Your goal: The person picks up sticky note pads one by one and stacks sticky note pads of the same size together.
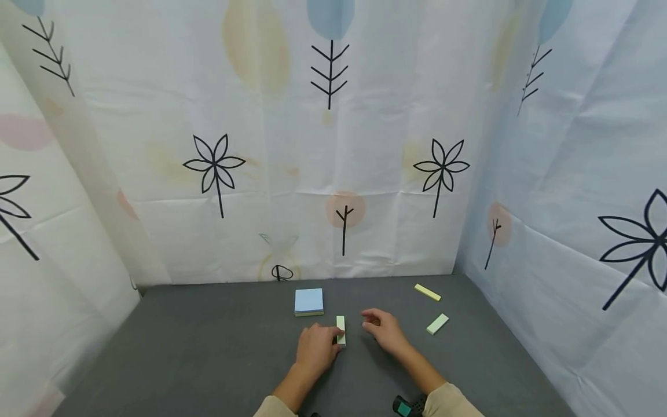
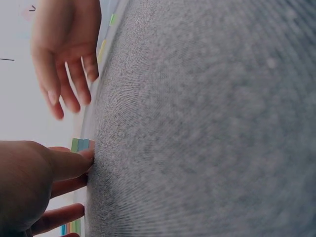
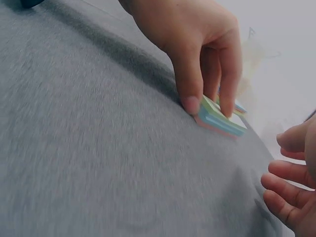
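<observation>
A narrow stack of sticky-note strips (image 1: 341,322), pale green on top, lies on the grey table in the head view. My left hand (image 1: 315,349) pinches its near end. The right wrist view shows the thumb at one side of the strip stack (image 3: 220,124) and fingertips over its top, with green, blue and pink layers in its edge. To the right of the stack, my right hand (image 1: 385,331) hovers with loosely bent fingers, touching nothing. In the left wrist view the right hand (image 2: 66,44) hangs above the left, its fingers spread apart.
A square block of sticky notes (image 1: 309,300), blue on top, sits behind the left hand. Toward the right lie a yellow strip pad (image 1: 428,292) and a pale green strip pad (image 1: 437,324). Patterned white curtains (image 1: 292,174) stand around the grey table (image 1: 208,347).
</observation>
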### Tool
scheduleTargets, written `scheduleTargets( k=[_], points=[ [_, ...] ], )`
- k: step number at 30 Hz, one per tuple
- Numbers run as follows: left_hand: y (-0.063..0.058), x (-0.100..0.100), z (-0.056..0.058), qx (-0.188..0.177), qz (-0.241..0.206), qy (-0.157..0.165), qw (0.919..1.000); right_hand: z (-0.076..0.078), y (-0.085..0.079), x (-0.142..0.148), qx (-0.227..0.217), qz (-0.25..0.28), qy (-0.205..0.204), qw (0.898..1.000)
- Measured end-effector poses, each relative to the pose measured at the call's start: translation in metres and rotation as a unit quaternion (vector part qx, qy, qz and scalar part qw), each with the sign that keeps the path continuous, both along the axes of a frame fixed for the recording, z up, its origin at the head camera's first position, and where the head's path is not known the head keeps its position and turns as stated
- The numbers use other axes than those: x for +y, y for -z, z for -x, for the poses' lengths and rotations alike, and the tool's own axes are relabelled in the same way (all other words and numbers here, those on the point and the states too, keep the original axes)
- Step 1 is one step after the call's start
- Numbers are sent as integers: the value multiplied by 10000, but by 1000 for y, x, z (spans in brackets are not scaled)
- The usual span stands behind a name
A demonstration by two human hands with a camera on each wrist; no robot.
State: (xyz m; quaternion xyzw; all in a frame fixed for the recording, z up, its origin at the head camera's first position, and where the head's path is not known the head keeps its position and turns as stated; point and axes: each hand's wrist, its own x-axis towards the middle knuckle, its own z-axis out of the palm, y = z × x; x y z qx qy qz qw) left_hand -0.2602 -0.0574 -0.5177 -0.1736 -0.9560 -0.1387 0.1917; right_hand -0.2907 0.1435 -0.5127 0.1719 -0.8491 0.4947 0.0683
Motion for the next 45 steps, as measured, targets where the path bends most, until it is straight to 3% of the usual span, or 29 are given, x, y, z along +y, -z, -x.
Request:
scheduleTargets(
  k=[12,25,29,37,45],
  points=[
    [0,1,-2,-18,-93,25,10000,-27,-1,46,556,-347,1105,9917],
    [0,0,-2,-48,-73,-19,10000,-37,8,101,1652,-1629,1791,9561],
    [1,1,-2,-79,-75,-41,9999,-38,10,119,1441,-2037,1824,9510],
    [1,2,-2,-77,-23,-74,9999,-33,13,156,170,-2452,1763,9532],
    [1,2,-2,-119,-31,-79,9999,-29,18,166,395,-2494,1694,9527]
  ],
)
